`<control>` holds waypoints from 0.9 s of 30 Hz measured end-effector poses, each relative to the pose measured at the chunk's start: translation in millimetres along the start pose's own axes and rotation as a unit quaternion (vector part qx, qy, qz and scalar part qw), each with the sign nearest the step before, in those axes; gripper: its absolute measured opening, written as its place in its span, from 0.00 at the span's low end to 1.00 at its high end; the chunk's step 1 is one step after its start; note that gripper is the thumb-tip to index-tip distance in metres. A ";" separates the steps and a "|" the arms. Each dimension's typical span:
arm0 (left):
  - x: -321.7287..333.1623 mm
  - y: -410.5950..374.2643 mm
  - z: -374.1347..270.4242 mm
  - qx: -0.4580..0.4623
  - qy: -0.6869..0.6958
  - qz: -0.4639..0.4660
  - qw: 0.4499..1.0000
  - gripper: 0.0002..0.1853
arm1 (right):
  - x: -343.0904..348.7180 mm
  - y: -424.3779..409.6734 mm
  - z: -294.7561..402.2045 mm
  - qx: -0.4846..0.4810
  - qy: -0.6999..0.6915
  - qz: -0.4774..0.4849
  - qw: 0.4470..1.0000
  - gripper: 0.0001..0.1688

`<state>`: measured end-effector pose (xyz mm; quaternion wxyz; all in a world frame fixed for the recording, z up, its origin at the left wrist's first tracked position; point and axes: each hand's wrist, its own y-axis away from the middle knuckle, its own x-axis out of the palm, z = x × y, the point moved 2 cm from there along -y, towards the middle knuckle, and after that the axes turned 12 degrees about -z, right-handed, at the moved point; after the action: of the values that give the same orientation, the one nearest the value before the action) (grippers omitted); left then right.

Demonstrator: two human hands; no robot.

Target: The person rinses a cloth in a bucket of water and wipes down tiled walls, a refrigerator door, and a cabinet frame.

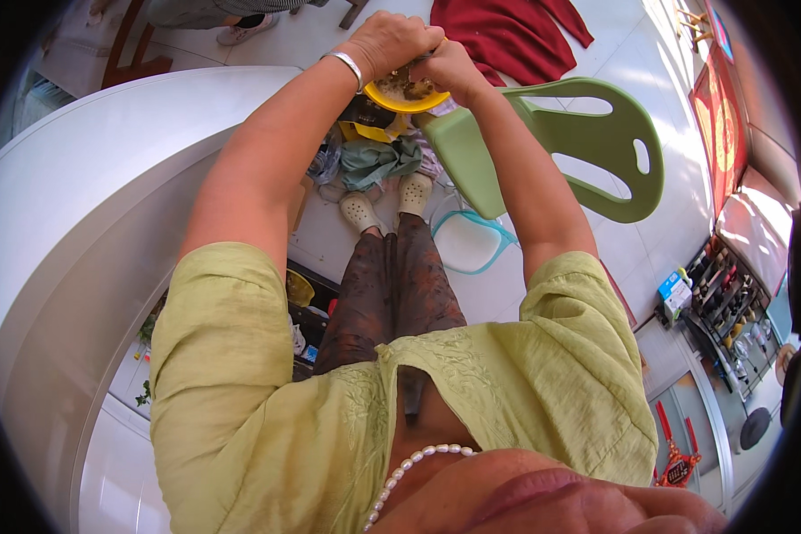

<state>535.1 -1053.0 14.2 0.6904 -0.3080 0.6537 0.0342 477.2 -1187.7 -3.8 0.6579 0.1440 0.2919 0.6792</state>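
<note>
At the top centre of the head view, my left hand, with a silver bangle at the wrist, is closed above a yellow bowl. My right hand is bent over the bowl's right side, close against the left one. Brown, wet-looking pieces and foamy liquid show in the bowl. Something dark lies between the hands, but the fingers hide most of it, so what each hand grips cannot be told. Beneath the bowl are a black and yellow bag and a crumpled green cloth.
A green plastic chair stands right of the bowl. On the left curves a white counter. A dark red garment lies beyond on the tiled floor. A blue-rimmed stool is near my feet. Another person's shoe shows at top left.
</note>
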 end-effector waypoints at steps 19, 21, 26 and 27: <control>-66.0 -2.9 -36.0 -0.409 0.160 0.219 0.871 0.17 | -0.7 38.7 51.9 -0.453 0.481 -0.131 0.739 0.09; -72.7 -2.9 -37.3 -0.406 0.140 0.207 0.879 0.16 | -1.6 43.5 61.3 -0.422 0.472 -0.119 0.765 0.09; -83.6 -6.8 -29.7 -0.338 0.094 0.164 0.922 0.15 | -6.0 69.0 93.6 -0.336 0.433 -0.094 0.831 0.17; -87.8 -7.4 -31.9 -0.323 0.080 0.160 0.929 0.15 | -5.9 62.8 91.6 -0.324 0.442 -0.099 0.831 0.18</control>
<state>497.8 -1042.7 99.6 0.4840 -0.4071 0.7013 0.3290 480.0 -1172.3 106.3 0.5312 -0.4223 0.3270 0.6577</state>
